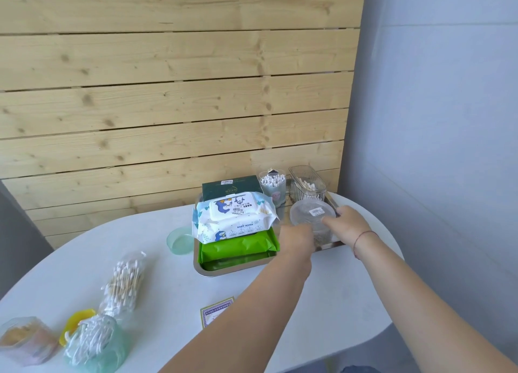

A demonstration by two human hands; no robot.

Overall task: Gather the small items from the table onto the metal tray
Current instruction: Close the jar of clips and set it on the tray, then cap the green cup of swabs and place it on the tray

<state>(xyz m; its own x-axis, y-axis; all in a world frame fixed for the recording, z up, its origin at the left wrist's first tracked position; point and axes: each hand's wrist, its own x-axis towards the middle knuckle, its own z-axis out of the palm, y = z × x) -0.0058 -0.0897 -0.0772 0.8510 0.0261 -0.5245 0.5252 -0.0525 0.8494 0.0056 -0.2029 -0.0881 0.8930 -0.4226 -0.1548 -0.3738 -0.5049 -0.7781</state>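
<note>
The metal tray (224, 271) sits at the far middle of the white table. It holds a green packet (238, 249), a baby wipes pack (232, 218), a dark green box (229, 186), a cup of cotton swabs (272, 186) and a clear ribbed box (307, 186). Both hands grip a clear round lidded container (311, 214) over the tray's right part. My left hand (297, 236) holds its left side, my right hand (349, 222) its right side. The container's base is hidden by my hands.
On the table to the left lie a pale green lid (179, 241), a bag of cotton swabs (124, 283), a green glass jar of swabs (92, 344), a yellow piece (75, 320), a brownish clear box (25, 339) and a small card (215, 309). A wooden plank wall stands behind.
</note>
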